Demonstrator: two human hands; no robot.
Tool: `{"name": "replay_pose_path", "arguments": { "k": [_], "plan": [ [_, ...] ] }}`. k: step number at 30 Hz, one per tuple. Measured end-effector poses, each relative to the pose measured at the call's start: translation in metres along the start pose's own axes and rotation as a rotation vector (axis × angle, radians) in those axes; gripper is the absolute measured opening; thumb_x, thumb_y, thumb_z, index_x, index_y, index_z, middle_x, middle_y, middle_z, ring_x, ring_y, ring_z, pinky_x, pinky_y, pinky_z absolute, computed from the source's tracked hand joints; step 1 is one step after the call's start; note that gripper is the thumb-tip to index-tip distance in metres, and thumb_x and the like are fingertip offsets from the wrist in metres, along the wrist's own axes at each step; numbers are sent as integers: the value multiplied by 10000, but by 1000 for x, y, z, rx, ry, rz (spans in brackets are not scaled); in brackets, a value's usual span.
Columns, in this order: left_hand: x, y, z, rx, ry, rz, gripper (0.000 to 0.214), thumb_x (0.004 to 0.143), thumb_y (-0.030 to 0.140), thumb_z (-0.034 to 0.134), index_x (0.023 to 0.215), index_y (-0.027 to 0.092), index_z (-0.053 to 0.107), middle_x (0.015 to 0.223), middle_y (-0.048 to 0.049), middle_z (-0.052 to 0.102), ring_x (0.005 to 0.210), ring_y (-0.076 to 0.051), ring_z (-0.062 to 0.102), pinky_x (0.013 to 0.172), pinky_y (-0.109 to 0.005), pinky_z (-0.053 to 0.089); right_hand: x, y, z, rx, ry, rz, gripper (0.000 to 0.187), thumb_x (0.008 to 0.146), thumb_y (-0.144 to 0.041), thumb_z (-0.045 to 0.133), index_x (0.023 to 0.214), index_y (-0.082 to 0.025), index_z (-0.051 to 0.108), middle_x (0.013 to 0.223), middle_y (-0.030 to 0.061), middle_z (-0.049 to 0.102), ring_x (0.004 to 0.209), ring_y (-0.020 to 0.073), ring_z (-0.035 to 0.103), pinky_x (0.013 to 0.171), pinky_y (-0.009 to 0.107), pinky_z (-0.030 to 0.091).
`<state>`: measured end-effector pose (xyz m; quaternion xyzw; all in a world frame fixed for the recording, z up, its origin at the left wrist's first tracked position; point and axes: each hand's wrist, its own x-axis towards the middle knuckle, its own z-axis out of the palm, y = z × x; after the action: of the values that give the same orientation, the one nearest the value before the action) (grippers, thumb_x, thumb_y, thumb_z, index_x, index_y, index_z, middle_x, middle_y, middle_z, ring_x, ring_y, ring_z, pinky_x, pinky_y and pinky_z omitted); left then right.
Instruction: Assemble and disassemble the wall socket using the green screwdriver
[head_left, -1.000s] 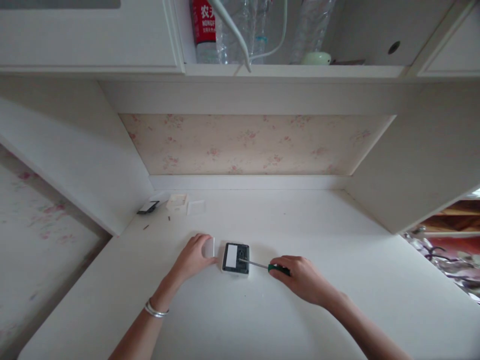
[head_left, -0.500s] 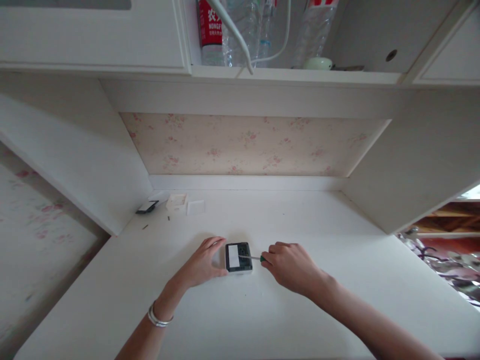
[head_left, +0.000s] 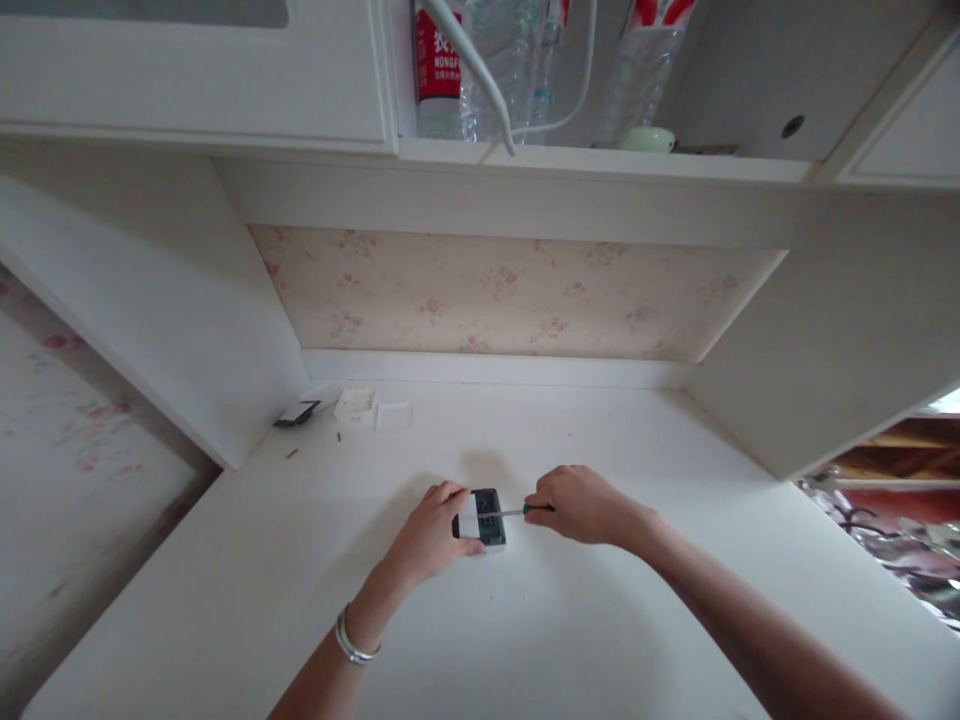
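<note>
A small black-faced socket module point(head_left: 490, 510) with a white strip and a pale base lies on the white desk. My left hand point(head_left: 433, 530) is closed on its left side, thumb at the near edge and fingers at the far edge. In my right hand point(head_left: 574, 503) is a screwdriver point(head_left: 512, 513) with a green and black handle, held in a closed grip. Its metal shaft points left across the black face, and the tip reaches the white strip. Whether the tip touches the face I cannot tell.
At the desk's back left lie another black-and-white piece point(head_left: 298, 412), a white frame-like part point(head_left: 355, 405), a clear cover point(head_left: 394, 416) and small dark bits point(head_left: 292, 453). Overhead, a shelf point(head_left: 600, 160) holds plastic bottles point(head_left: 499, 70) and a hanging white cable point(head_left: 480, 75). Side panels flank the desk.
My left hand has moved right and closed further over the module, covering its left edge. My right hand has shifted slightly and regripped, showing more of the screwdriver handle. The camera view has tilted a little.
</note>
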<state>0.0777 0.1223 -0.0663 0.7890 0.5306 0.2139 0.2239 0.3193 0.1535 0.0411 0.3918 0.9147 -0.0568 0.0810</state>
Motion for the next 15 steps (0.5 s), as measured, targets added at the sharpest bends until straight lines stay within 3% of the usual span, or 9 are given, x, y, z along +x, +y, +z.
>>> {"name": "replay_pose_path", "arguments": {
  "k": [8, 15],
  "plan": [
    [1, 8, -4, -42, -19, -46, 603, 593, 385, 811, 1134, 267, 573, 1138, -27, 564, 1065, -236, 505, 939, -338, 411, -3, 21, 34, 340, 68, -37, 313, 895, -389, 462, 799, -248, 724, 715, 8, 680, 660, 143, 580, 591, 231, 333],
    [2, 11, -6, -55, -18, -62, 585, 587, 391, 807, 1112, 267, 581, 1105, -28, 573, 1055, -243, 511, 917, -343, 417, -7, 26, 47, 536, 87, -15, 332, 872, -414, 480, 729, -235, 721, 611, -14, 611, 561, 119, 494, 561, 232, 319]
  ]
}}
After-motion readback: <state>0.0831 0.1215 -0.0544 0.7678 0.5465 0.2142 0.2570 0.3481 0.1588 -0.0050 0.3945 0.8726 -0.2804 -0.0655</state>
